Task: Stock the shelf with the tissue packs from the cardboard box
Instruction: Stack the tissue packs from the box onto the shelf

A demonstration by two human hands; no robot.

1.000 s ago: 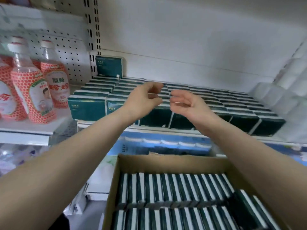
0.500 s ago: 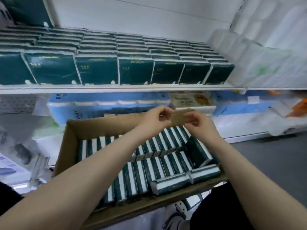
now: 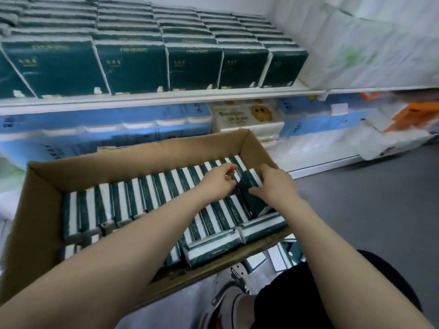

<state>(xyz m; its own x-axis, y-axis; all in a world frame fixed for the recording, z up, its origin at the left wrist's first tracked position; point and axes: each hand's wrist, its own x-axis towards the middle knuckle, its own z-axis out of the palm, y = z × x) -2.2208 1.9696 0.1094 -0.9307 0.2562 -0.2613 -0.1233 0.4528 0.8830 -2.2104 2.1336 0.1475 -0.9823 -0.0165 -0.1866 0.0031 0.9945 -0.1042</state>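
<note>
The open cardboard box [image 3: 142, 153] sits in front of me, filled with rows of dark green and white tissue packs [image 3: 152, 193] standing on edge. My right hand [image 3: 275, 186] grips one tilted tissue pack [image 3: 249, 193] at the box's far right corner. My left hand [image 3: 218, 181] hovers just left of that pack, fingers curled and apart, holding nothing. Above, the white shelf [image 3: 166, 97] carries several rows of the same green tissue packs [image 3: 133, 65], upright and facing out.
Blue paper packs [image 3: 95, 131] and a cream pack [image 3: 247, 115] fill the lower shelf behind the box. White wrapped rolls [image 3: 356, 43] stand at the right of the upper shelf. Grey floor [image 3: 368, 210] lies to the right; my shoe [image 3: 232, 293] is below the box.
My hands came down from the shelf to the box. The small cardboard scrap held between them half a second ago is gone; my right hand now grips a pack.
</note>
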